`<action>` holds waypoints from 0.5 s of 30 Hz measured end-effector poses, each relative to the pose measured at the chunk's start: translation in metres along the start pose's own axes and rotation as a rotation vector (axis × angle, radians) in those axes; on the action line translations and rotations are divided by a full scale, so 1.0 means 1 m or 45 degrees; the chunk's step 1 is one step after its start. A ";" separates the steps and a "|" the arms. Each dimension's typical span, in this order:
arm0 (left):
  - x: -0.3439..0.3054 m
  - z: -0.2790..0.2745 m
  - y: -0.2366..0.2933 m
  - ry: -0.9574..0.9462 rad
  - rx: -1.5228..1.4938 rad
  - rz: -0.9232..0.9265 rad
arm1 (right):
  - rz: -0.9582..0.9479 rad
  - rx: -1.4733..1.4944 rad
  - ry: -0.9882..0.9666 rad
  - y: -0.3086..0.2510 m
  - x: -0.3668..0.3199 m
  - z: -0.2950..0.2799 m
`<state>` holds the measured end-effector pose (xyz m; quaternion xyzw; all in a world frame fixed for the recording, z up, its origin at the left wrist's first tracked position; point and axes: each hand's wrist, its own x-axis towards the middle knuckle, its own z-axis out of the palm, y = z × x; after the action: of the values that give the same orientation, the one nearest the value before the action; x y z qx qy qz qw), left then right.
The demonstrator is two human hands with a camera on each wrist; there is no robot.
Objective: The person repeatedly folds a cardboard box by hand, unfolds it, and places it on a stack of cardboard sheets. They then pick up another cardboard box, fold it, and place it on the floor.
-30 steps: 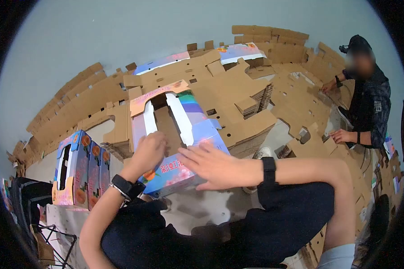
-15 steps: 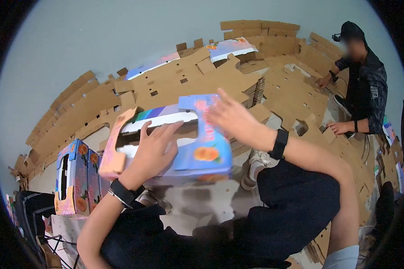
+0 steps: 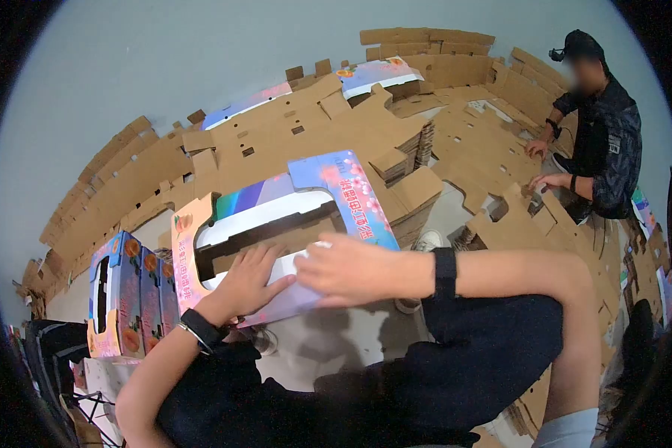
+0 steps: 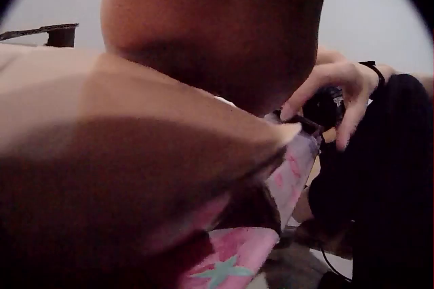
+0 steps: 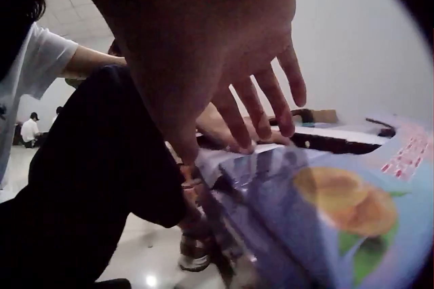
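A printed carton [image 3: 369, 200] in blue, peach and pink, with a long cut-out in its top, lies in front of me over a stack of flat cardboard. White inner strips [image 3: 276, 224] line the opening. My left hand [image 3: 246, 282] rests on the carton's near long edge, its fingers reaching over the white strip and its thumb spread to the right. Close beside it, my right hand [image 3: 343, 269] touches the same edge. In the right wrist view the right hand's fingers [image 5: 269, 96] stretch out over the near top panel, above a printed orange fruit [image 5: 346, 197].
Several finished-looking cartons [image 3: 131, 295] stand upright at the left. Flat cardboard sheets [image 3: 276, 153] lie stacked behind my carton, with another printed carton [image 3: 377, 78] at the back. A person [image 3: 601, 134] crouches at the right, hands on cardboard.
The carton has turned from pointing away from me to lying crosswise. My right hand has moved from its right end to the near edge, beside the left hand.
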<state>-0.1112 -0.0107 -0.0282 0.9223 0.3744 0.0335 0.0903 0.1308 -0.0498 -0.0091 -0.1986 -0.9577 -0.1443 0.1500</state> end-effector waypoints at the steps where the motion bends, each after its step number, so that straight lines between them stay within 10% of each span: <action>1: 0.001 0.000 0.000 -0.004 -0.006 0.002 | 0.003 0.004 -0.005 -0.005 0.000 0.001; 15: -0.017 -0.029 0.037 0.112 0.404 0.160 | -0.097 -0.225 -0.250 0.011 -0.003 0.001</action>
<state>-0.1016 -0.0445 0.0070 0.9442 0.3200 0.0200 -0.0750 0.1384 -0.0405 -0.0088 -0.1878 -0.9582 -0.2135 0.0318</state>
